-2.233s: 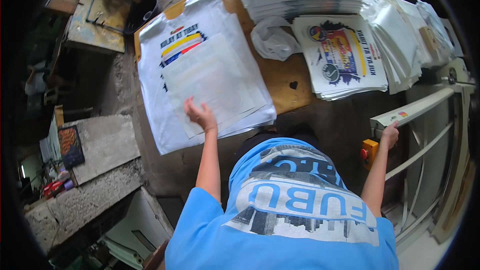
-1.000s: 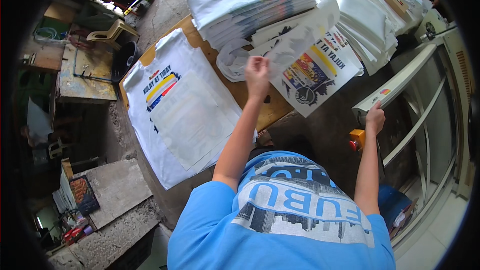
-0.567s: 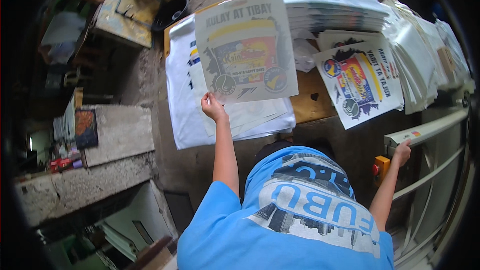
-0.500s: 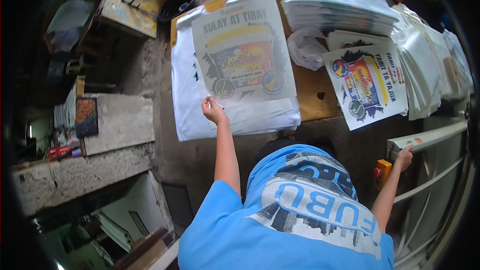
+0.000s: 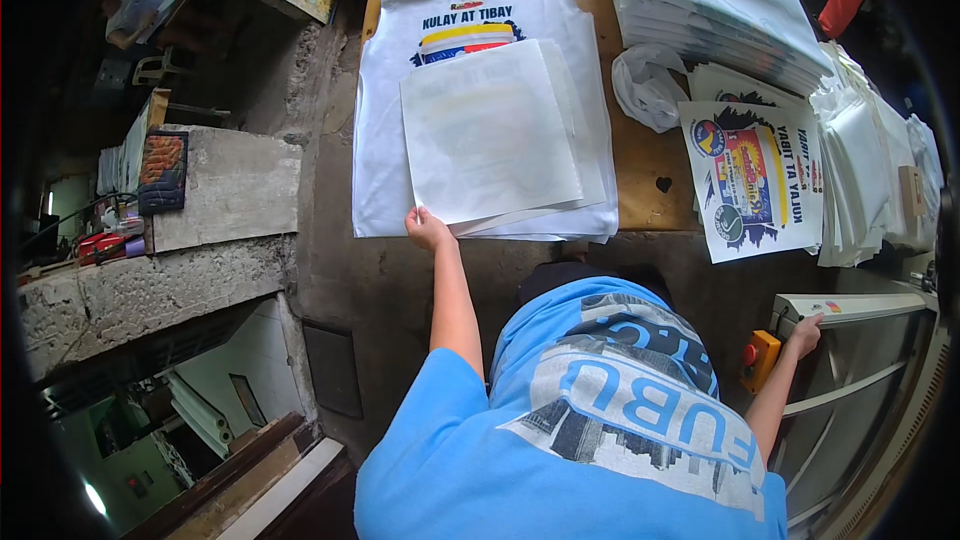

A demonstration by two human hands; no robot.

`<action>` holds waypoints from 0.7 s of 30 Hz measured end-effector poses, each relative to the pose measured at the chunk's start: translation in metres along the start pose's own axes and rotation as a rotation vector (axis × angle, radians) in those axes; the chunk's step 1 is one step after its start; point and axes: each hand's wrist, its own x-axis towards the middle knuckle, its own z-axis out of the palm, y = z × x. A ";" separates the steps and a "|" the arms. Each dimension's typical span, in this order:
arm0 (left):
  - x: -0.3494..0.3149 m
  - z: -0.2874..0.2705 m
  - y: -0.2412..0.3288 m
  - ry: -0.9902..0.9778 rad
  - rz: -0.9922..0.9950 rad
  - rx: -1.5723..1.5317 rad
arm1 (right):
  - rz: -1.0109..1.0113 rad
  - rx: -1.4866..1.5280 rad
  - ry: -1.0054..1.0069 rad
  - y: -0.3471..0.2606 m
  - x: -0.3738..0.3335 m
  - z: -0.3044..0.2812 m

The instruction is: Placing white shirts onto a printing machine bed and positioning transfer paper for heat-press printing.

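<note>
A white T-shirt (image 5: 385, 130) with a bright print at its chest lies flat on a wooden table. Pale transfer sheets cover the lower part of that print. My left hand (image 5: 429, 228) pinches the near left corner of the top transfer sheet (image 5: 485, 135), whose upper face looks almost blank; another sheet (image 5: 585, 140) peeks out beneath it. On my right, my right hand (image 5: 803, 334) is closed around the front edge of a pale machine's upper part (image 5: 850, 306). An orange box with a red button (image 5: 760, 360) sits beside that hand.
The brown tabletop (image 5: 640, 205) carries a tall stack of folded white shirts (image 5: 715, 15), a crumpled clear plastic bag (image 5: 648, 88) and colour-printed sheets (image 5: 755, 175). More white stacks (image 5: 865, 160) stand farther right. A rough concrete ledge (image 5: 170, 280) runs along the left.
The top transfer sheet has come down toward me, uncovering the shirt's collar and upper print. My left hand keeps its corner; my right hand stays on the machine. The view has shifted slightly.
</note>
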 end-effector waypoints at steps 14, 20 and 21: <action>-0.193 0.076 0.084 -1.053 1.348 0.002 | 0.047 -0.045 0.064 -0.018 -0.022 -0.008; -0.337 0.102 0.059 -1.321 1.985 -0.051 | 0.021 0.018 0.044 -0.027 -0.036 -0.025; -0.349 0.107 0.051 -1.320 1.988 -0.046 | 0.007 0.021 0.051 -0.028 -0.037 -0.025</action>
